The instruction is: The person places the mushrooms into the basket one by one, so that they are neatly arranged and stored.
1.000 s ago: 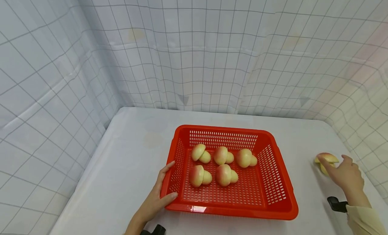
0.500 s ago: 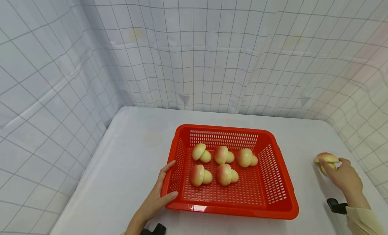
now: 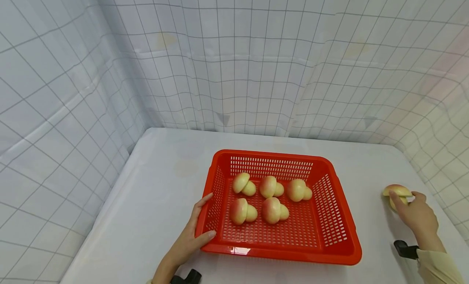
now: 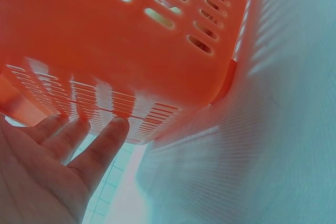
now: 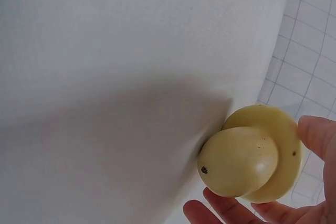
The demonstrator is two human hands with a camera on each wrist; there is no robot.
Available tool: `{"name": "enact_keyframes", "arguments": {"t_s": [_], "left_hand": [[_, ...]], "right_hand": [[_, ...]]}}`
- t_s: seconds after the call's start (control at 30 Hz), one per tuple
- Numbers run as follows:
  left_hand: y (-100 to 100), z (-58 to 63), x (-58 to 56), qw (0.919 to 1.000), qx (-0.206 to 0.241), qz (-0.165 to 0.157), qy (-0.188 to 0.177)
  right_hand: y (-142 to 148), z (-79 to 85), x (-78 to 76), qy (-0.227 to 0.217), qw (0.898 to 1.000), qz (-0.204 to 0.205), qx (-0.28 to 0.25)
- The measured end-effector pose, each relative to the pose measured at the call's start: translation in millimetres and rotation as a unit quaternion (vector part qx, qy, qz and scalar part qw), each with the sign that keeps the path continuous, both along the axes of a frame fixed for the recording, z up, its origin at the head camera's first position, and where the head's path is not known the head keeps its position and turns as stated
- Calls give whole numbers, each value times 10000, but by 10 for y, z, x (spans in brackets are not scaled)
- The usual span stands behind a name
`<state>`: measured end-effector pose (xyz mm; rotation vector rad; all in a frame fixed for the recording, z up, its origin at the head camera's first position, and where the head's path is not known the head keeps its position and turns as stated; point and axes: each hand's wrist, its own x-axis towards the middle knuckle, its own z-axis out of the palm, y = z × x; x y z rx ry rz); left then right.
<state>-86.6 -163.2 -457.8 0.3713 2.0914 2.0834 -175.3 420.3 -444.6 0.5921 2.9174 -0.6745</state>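
My right hand [image 3: 417, 214] holds a toy mushroom [image 5: 239, 158] at the table's right side, thumb on one side of the cap and fingertips on the other. Its cap is red and yellow, its rounded stem pale yellow with a dark speck. At the left, my left hand [image 3: 188, 237] grips the red plastic basket [image 3: 278, 256] by its near left corner. The thumb lies over the rim, and in the left wrist view straight fingers [image 4: 107, 145] lie against the slotted outer wall. Several similar mushrooms [image 3: 271, 210] lie in two rows inside the basket.
A white cloth covers the table [image 3: 157, 178]. White sheets with a dark grid [image 3: 256, 72] hang at the back and both sides, close to the table's edges. A black wrist strap [image 3: 406, 249] sits at my right cuff.
My right hand's fingers have closed in on the mushroom at the right, which has shifted slightly rightward. The left hand and the basket stay in place.
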Motion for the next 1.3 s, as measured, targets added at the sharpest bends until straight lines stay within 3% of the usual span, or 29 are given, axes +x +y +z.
{"name": "enact_keyframes", "arguments": {"t_s": [0.87, 1.3], "left_hand": [[10, -15, -5, 9999, -73, 55, -54], [11, -10, -1, 9999, -44, 50, -124]], "right_hand": [[-47, -21, 16, 512, 9978, -364, -223], [-155, -22, 112, 1094, 9922, -472, -357]]}}
